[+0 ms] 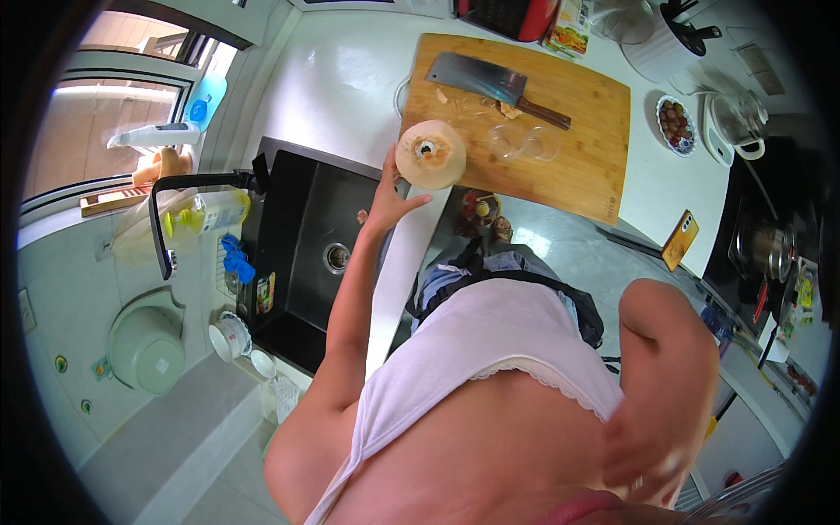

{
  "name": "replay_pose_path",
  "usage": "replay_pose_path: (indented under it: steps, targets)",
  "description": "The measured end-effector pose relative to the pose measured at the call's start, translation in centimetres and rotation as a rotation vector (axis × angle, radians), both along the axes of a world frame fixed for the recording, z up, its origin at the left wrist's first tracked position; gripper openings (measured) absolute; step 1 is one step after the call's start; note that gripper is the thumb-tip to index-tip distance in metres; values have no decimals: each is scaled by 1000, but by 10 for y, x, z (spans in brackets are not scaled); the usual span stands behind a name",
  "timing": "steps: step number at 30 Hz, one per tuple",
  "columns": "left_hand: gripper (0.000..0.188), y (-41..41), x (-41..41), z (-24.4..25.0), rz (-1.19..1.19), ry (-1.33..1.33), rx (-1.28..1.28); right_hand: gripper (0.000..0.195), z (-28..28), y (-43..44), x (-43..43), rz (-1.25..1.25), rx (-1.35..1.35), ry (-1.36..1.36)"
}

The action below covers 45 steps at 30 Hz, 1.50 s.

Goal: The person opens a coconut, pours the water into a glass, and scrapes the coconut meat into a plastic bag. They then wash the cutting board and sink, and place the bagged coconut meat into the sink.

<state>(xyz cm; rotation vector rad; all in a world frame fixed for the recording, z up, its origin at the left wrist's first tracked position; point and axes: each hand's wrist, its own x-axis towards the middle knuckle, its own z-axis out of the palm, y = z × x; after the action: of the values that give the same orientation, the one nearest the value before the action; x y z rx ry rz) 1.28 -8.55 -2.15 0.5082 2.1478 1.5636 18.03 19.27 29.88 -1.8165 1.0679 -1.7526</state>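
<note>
A peeled pale coconut (431,155) with a small dark hole in its top stands at the left edge of a wooden cutting board (584,177). My left hand (392,200) holds it from the side, fingers along its left and thumb near its front. Behind the coconut lies a cleaver (479,73) with a brown wooden handle, flat on the board. Shell scraps (508,110) are scattered by its handle, and two clear round items (523,142) are in front. My right hand (643,453) is raised near my chest, blurred; whether it holds anything is hidden.
A black sink (315,216) with a black faucet (157,223) lies left of the board. To the right are a small dish of round brownish-red fruit (675,126), a glass kettle (735,125), a phone (680,241) at the counter edge and a pot (764,246) on the hob.
</note>
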Motion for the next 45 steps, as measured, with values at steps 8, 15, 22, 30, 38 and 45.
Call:
replay_pose_path:
  steps: [8, 15, 22, 30, 38, 45]
  targets:
    - [114, 12, 2, -5, 20, 45, 113, 47, -239, -48, -69, -1387, 815, -679]
    - [113, 8, -10, -20, -13, 145, 43, 113, -325, -79, -107, -1593, 663, -405]
    - [105, 12, -28, 13, -132, -41, 154, 112, -331, -97, -101, -1506, 307, -811]
    - [105, 19, -60, 57, -385, -162, 94, 101, -303, -119, -89, -1511, -20, -991]
    - [107, 32, -84, 78, -517, -210, -114, 89, -287, -124, -84, -1514, -82, -1154]
    - [108, 50, -96, 97, -599, -145, -296, 92, -285, -125, -86, -1519, -223, -1163]
